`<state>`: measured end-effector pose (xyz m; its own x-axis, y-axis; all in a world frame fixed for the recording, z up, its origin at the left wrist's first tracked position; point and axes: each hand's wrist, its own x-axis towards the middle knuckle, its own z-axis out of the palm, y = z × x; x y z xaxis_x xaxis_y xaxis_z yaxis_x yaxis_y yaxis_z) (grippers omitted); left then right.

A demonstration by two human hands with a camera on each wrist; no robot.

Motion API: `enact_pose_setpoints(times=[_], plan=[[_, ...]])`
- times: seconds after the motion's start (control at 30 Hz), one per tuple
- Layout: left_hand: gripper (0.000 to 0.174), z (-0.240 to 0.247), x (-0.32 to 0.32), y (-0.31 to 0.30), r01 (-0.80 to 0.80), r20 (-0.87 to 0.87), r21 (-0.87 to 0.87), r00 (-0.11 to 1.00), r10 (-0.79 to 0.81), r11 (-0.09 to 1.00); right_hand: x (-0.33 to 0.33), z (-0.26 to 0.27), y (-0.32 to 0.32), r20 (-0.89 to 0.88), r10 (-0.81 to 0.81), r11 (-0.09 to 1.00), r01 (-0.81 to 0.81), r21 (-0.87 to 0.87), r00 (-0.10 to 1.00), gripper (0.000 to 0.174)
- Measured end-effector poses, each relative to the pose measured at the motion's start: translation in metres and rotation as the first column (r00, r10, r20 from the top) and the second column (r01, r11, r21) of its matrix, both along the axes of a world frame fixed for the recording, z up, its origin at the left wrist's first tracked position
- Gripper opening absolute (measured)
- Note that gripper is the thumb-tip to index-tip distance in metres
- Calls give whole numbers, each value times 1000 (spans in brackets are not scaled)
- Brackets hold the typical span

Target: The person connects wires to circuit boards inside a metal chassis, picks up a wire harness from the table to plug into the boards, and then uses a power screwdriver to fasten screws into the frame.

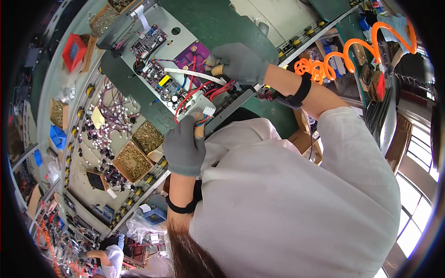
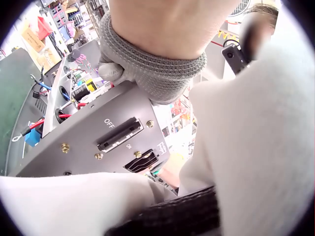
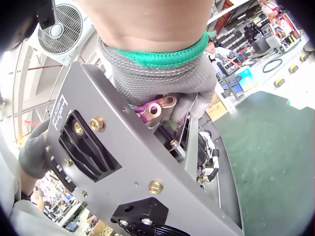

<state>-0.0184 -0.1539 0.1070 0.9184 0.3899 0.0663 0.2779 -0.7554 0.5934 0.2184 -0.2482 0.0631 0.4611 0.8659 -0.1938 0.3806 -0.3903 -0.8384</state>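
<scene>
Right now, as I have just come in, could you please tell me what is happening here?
A gloved person works at an open metal case with circuit boards and wires inside. The left hand is beside a white connector; the right hand is near a purple board. I cannot tell exactly what either grips.

Bright paned windows (image 1: 410,220), a pale fan (image 3: 57,30), a green tabletop (image 3: 270,157)

around us we see a coiled orange hose (image 1: 311,71), 1 red bin (image 1: 81,52), 1 blue bin (image 1: 58,135) and a white fan (image 3: 56,30).
</scene>
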Motion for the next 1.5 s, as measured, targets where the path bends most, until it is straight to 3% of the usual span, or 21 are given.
enact_pose_setpoints(times=[0.07,0.1,0.17,0.3,0.37,0.4,0.47,0.67,0.87,1.1,1.2,1.3,1.5], plan=[[25,-1,-1,-1,-15,3,-13,1000,15,1000,3,1,1,181,138,990,-130,-54,974,22],[25,-1,-1,-1,-10,0,-12,1000,10,1000,5,3,2,178,133,991,-126,-53,975,22],[23,-1,0,-1,-19,16,8,1000,19,1000,11,10,7,287,295,952,-253,-174,911,23],[20,7,2,-1,-8,-14,-18,1000,8,1000,23,34,24,216,424,893,-365,-265,880,19],[21,3,2,0,-4,29,-34,1000,5,999,25,43,35,264,580,798,-472,-375,771,18],[21,4,3,0,7,30,-33,1000,-6,999,24,45,40,265,571,804,-462,-375,777,18],[17,4,3,-2,-19,33,-62,999,21,998,22,45,47,349,641,756,-480,-445,684,17],[19,1,1,-1,-17,40,-85,999,20,996,30,36,55,287,769,632,-616,-470,571,22],[19,-1,0,1,-1,68,-52,998,5,999,27,29,62,279,826,557,-633,-537,490,19],[20,0,0,2,12,9,-63,1000,-11,998,31,38,81,182,838,521,-654,-548,515,22],[20,-1,1,-1,18,78,-78,997,-12,997,19,45,88,209,857,478,-573,-666,472,29],[19,-5,-1,-1,-20,86,-48,996,25,999,6,46,94,215,914,365,-471,-803,343,35],[19,-5,-3,0,-19,48,-94,999,23,995,18,-25,111,230,918,372,-500,-782,323,24]])
